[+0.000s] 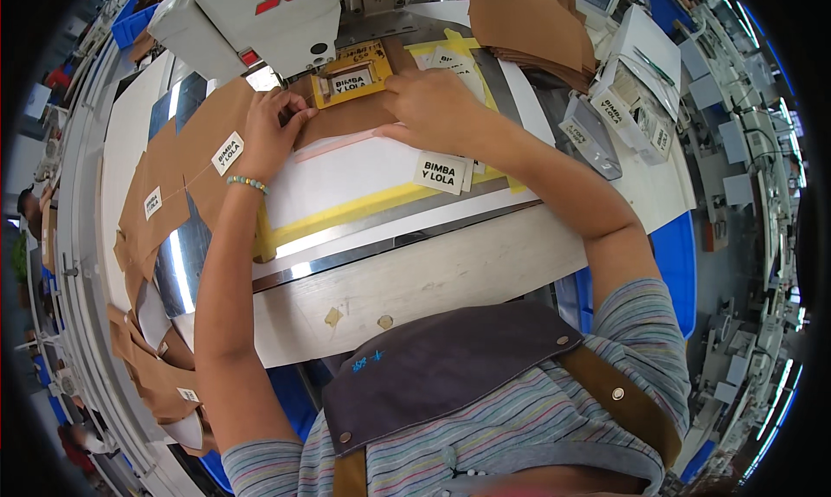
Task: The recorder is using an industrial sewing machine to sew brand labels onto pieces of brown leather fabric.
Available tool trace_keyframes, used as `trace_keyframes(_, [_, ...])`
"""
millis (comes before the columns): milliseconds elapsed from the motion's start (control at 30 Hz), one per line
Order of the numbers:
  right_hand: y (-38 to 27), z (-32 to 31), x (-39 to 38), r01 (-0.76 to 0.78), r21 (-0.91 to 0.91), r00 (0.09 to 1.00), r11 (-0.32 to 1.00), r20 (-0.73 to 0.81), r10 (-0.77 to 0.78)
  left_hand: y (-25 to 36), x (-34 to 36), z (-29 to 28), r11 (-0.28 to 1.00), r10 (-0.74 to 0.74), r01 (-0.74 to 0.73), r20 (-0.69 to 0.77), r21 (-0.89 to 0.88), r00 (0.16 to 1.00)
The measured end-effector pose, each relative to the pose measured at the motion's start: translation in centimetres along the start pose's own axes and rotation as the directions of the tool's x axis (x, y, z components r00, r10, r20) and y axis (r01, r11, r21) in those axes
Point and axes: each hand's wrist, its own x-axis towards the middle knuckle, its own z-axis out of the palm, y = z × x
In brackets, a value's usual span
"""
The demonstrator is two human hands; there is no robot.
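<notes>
A yellow window template [378,74] frames a white printed label [349,84] on a brown piece [338,123] under a white sewing machine head [268,29]. My left hand [268,129] is at the template's left, fingers curled close by the presser area; what they grip is hidden. My right hand [433,107] lies at the template's right edge, fingertips on it, thumb stretched out along the brown piece. A pink strip [320,148] runs below that piece. Loose white labels [439,171] lie below my right hand.
Brown pieces with labels [205,116] spread over the left side. A brown stack [528,21] sits at back right, beside a white box [649,125] of labels and a clear container [606,151]. Blue bins [671,263] stand below the table edge. Other people [74,445] appear far left.
</notes>
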Motion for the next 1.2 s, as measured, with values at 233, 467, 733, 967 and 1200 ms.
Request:
trace_keyframes(233, [-1.5,1.3,1.5,0.149,0.011,0.955,0.989,-0.261,-0.141,-0.1,0.0,0.5,0.997,0.030,-0.028,-0.036,0.067,0.999])
trace_keyframes(467, [-4.0,3.7,4.1,0.248,-0.045,0.897,0.968,-0.367,-0.247,0.3,-0.6,-0.1,0.992,-0.081,0.079,-0.021,-0.103,0.996])
trace_keyframes(733, [-6.5,2.5,2.9,0.395,-0.018,0.867,0.919,-0.324,-0.379,3.1,-4.7,-3.3,0.987,0.154,-0.157,0.114,0.021,0.981])
trace_keyframes(967, [-5.6,-1.3,0.4,0.344,0.183,0.930,0.921,-0.201,-0.307,0.3,-10.1,-7.5,0.835,-0.043,0.055,-0.034,0.548,0.998])
trace_keyframes(1200, [2.8,-3.1,-1.4,-0.025,0.117,0.940,0.993,-0.335,0.063,-7.1,-11.9,-11.0,0.754,-0.126,0.189,-0.144,0.630,0.982])
